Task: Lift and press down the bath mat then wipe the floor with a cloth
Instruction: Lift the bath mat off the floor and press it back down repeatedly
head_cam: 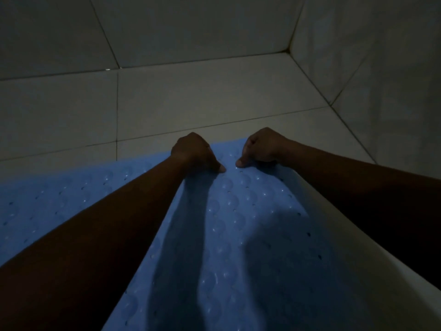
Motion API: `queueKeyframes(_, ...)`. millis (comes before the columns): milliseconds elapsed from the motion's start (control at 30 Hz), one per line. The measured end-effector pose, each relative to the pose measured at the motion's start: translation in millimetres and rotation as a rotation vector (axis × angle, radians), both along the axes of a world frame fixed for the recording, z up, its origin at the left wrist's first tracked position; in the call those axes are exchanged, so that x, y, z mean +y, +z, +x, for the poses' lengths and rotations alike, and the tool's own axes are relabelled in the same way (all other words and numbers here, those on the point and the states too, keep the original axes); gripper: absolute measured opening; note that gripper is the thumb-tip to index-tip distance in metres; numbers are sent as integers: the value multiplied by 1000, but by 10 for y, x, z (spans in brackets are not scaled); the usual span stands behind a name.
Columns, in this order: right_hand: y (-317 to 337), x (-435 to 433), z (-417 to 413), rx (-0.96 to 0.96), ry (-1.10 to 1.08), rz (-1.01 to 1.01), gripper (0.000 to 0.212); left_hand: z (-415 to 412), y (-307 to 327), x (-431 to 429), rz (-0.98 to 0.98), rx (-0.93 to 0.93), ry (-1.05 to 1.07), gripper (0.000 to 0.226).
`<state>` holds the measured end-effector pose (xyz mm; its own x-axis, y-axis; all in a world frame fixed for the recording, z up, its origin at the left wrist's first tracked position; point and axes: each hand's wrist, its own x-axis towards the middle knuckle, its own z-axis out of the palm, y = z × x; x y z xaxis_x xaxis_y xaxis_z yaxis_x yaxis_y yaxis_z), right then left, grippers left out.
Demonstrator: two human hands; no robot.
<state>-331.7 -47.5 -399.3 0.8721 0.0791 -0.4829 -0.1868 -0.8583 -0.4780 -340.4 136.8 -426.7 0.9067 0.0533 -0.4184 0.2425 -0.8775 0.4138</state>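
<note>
The pale tiled floor [191, 99] fills the dim far half. The blue bath mat [241, 237], dotted with round suction cups and small holes, spreads across the near half. The left hand [194, 151] and right hand [263, 145] grip its far edge, fingers [256, 136] curled over it and thumbs on top.

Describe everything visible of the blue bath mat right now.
The bath mat is a light blue, rubbery-looking sheet dotted with round suction cups and small holes. It fills the lower view in dim light, over the pale tiled floor. The left hand and right hand grip its far edge side by side, thumbs pressed on its surface. Whether that edge is off the floor is unclear.
</note>
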Motion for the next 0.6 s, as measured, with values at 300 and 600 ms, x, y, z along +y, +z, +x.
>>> queueKeyframes(300, -34, 138, 260, 169, 9, -247, 86, 150, 11, -140, 208, 65, -31, 104)
queueKeyframes(600, -172, -123, -173, -58, -90, -86, 62, -528, 95, -178, 113, -19, 171, 67)
